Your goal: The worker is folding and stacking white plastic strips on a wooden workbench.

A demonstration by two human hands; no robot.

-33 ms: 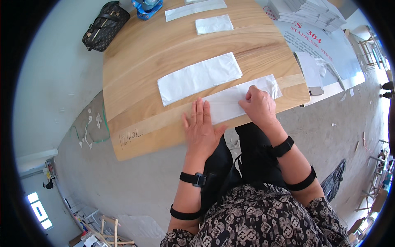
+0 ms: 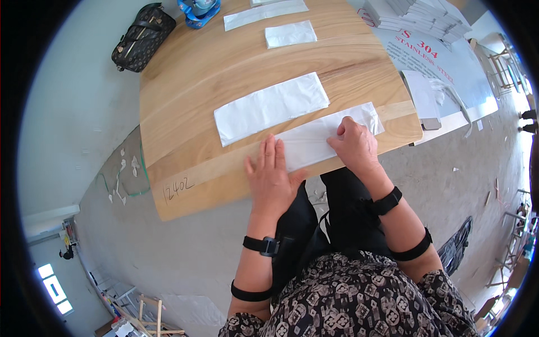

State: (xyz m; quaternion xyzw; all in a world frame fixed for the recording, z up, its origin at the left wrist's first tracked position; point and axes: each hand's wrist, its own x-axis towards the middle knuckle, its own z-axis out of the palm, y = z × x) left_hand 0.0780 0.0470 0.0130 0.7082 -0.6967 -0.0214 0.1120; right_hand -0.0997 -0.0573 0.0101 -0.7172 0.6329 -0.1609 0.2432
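Note:
A long white plastic sheet [image 2: 314, 137] lies along the near edge of the wooden table [image 2: 196, 73]. My left hand [image 2: 272, 177] lies flat with fingers spread on the sheet's left end and the table edge. My right hand [image 2: 353, 143] sits on the right half of the sheet, fingers bent and pinching it near its far edge. A second, wider white sheet [image 2: 269, 106] lies just beyond, apart from both hands.
Farther back on the table lie a small white sheet [image 2: 290, 33] and a long one [image 2: 264, 12]. A blue object [image 2: 196, 8] stands at the far edge. A dark handbag [image 2: 140, 36] sits far left. Stacked flat packs [image 2: 421, 17] and a printed panel [image 2: 449, 67] lie to the right.

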